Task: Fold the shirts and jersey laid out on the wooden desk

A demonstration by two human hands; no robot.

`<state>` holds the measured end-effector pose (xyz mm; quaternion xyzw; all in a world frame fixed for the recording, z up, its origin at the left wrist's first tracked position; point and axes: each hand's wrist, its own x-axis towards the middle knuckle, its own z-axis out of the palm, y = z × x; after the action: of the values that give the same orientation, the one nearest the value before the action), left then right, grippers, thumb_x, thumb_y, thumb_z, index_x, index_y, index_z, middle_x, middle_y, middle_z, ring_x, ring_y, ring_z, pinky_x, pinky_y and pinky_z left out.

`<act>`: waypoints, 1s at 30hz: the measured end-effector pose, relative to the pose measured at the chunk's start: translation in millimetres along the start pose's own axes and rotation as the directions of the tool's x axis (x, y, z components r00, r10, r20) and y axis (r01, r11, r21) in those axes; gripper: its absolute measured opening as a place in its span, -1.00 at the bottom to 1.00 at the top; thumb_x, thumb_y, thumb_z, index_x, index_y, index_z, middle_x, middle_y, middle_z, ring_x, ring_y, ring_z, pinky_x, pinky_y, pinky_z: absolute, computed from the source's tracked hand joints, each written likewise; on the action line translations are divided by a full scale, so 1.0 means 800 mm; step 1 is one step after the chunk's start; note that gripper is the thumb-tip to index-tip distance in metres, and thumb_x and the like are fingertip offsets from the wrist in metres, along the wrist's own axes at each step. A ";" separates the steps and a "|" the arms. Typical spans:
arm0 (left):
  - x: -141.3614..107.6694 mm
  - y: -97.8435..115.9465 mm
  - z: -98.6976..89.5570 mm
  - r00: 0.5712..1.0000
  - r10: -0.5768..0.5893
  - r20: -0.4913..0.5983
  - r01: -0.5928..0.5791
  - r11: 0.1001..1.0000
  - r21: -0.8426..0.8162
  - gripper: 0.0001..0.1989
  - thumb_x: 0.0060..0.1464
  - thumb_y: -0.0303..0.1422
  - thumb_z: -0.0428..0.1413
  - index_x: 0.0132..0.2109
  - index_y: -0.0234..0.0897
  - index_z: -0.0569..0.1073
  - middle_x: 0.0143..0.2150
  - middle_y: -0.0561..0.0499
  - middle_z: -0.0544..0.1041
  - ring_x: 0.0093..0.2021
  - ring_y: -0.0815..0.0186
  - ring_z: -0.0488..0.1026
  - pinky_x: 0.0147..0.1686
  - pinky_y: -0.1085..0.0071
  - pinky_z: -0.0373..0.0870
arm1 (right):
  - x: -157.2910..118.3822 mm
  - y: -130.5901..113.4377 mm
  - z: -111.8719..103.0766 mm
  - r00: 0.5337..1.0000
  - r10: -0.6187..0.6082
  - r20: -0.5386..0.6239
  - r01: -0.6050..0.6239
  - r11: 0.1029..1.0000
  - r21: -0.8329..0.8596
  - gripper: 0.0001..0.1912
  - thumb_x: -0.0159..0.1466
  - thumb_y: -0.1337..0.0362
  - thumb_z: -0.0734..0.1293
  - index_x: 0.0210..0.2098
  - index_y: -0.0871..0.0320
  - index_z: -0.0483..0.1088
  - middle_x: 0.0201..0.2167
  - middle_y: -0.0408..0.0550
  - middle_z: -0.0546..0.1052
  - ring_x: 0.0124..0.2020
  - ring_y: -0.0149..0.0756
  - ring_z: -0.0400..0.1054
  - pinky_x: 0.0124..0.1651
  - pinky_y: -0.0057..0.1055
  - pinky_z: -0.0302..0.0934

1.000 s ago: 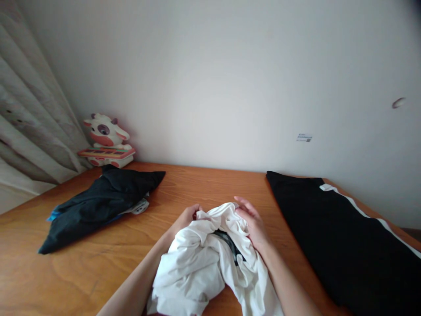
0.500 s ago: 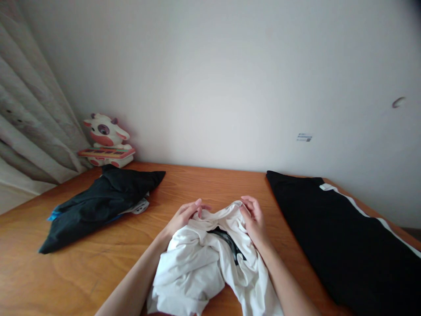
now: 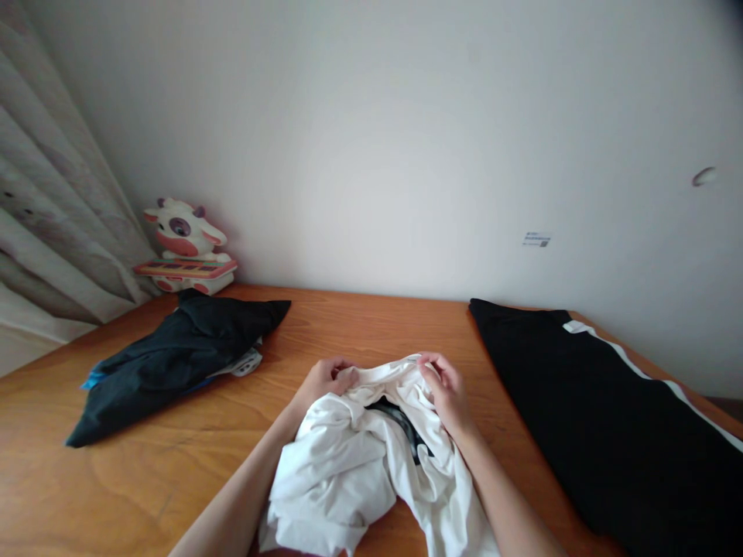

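Observation:
A crumpled white garment (image 3: 330, 472) lies in front of me on the wooden table, with a dark patch (image 3: 403, 424) showing through its opening. My left hand (image 3: 325, 384) is closed on the left end of its far edge, fingers curled round the cloth. On the right end of the same edge, my right hand (image 3: 444, 387) pinches the fabric between thumb and fingers. The edge stretches between both hands, slightly raised. Whether it is a collar or a waistband I cannot tell.
To the left lies a dark bundle of clothing (image 3: 186, 340) with blue and grey cloth beneath it. A toy cow with a keyboard (image 3: 186, 247) stands by the curtain (image 3: 52, 186). Black folded cloth with a white stripe (image 3: 569, 402) covers the right side. A wall (image 3: 377, 139) rises behind the table (image 3: 354, 321).
My left fingers have closed onto the white garment's edge, where they were looser before. My right fingers have shifted slightly left along it, and the edge looks straighter.

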<state>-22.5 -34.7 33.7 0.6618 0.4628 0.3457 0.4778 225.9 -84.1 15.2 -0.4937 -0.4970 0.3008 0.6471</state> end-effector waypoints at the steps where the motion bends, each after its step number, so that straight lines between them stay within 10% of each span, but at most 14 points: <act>1: 0.001 0.002 0.001 0.997 0.027 -0.079 -0.029 0.999 -0.018 -0.62 -0.06 -0.06 0.28 -0.27 -0.32 0.59 -0.43 0.01 0.57 -0.43 0.29 0.44 -0.44 0.44 0.29 | 0.000 -0.001 0.000 1.000 -0.002 0.002 0.002 1.000 -0.016 -0.64 0.18 -0.08 0.39 -0.31 0.10 0.48 -0.37 -0.10 0.56 -0.35 -0.25 0.38 -0.26 -0.38 0.26; 11: 0.008 0.008 -0.004 0.847 0.148 -0.511 -0.254 0.956 -0.146 -0.50 -0.02 0.08 0.26 -0.18 -0.28 0.56 -0.35 0.01 0.55 -0.37 0.33 0.44 -0.38 0.46 0.34 | 0.004 0.015 -0.002 0.983 -0.140 0.122 0.164 0.962 -0.217 -0.62 0.30 -0.03 0.34 -0.04 0.08 0.46 -0.09 0.05 0.59 -0.07 -0.16 0.48 0.04 -0.23 0.34; 16: 0.014 0.005 -0.012 0.783 0.144 -0.606 -0.301 0.939 -0.166 -0.48 -0.02 0.10 0.25 -0.17 -0.27 0.52 -0.34 0.03 0.53 -0.36 0.34 0.42 -0.35 0.46 0.33 | 0.007 0.006 -0.029 0.923 0.039 0.382 0.099 0.937 -0.334 -0.56 0.23 -0.03 0.41 -0.02 0.09 0.46 -0.05 0.02 0.58 -0.05 -0.16 0.47 0.03 -0.24 0.31; 22: 0.015 -0.015 -0.021 0.942 0.046 -0.332 -0.018 0.996 0.087 -0.45 0.04 0.18 0.13 -0.27 -0.28 0.50 -0.55 0.15 0.36 -0.52 0.37 0.25 -0.51 0.46 0.13 | 0.013 0.011 -0.059 0.874 0.245 0.421 0.007 0.858 -0.513 -0.66 0.16 -0.05 0.44 -0.30 0.10 0.50 -0.39 -0.13 0.57 -0.35 -0.24 0.42 -0.29 -0.35 0.26; 27: 0.004 -0.004 -0.032 1.000 0.005 0.011 -0.007 0.973 0.230 -0.46 0.10 0.14 0.09 -0.35 -0.31 0.54 -0.50 0.08 0.43 -0.47 0.33 0.30 -0.48 0.44 0.13 | 0.024 0.020 -0.057 0.993 0.061 0.097 -0.023 0.938 -0.346 -0.56 0.18 -0.17 0.35 -0.27 0.08 0.40 -0.37 -0.10 0.55 -0.30 -0.19 0.43 -0.19 -0.29 0.29; 30: -0.001 0.004 -0.035 0.975 0.014 0.223 -0.053 0.984 0.170 -0.47 0.09 0.09 0.12 -0.11 -0.31 0.58 -0.34 0.03 0.53 -0.37 0.28 0.39 -0.40 0.43 0.23 | 0.029 0.019 -0.053 0.986 0.147 -0.082 -0.158 0.975 -0.159 -0.49 0.11 -0.22 0.39 -0.22 0.06 0.38 -0.30 -0.05 0.58 -0.23 -0.11 0.46 -0.15 -0.26 0.32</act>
<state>-47.0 -27.2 45.2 0.7433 0.4242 0.2361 0.4603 275.2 -73.0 8.1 -0.5924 -0.4578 0.2901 0.5961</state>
